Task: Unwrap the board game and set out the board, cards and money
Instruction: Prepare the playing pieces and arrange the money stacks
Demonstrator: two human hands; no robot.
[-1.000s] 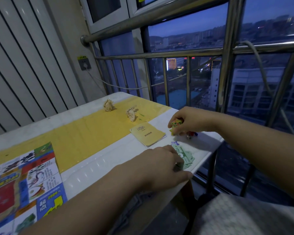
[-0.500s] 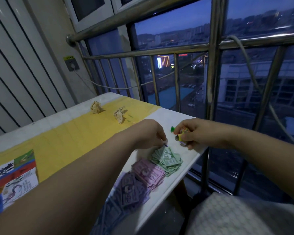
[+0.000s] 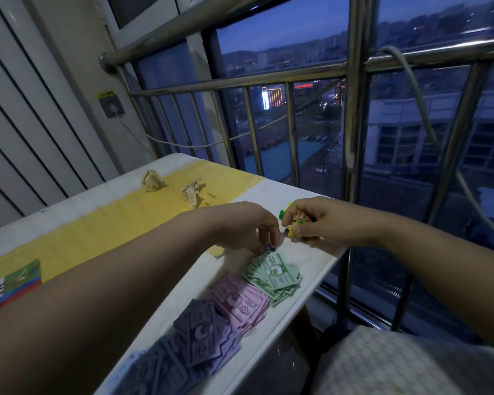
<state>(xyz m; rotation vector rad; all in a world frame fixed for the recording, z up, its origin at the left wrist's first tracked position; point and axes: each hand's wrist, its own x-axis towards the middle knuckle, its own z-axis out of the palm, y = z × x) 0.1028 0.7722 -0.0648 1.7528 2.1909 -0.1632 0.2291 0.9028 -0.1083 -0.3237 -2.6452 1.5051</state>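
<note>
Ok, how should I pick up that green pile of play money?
Probably pinch the green pile at its corners nearest the table edge, thumb underneath, coming from the right: the notes lie flat and splayed, with corners sticking out there.

Board (image 3: 15, 280) cut by left edge; tiny piece (image 3: 269, 248) in left fingers (image 3: 270, 233) perhaps token.
</note>
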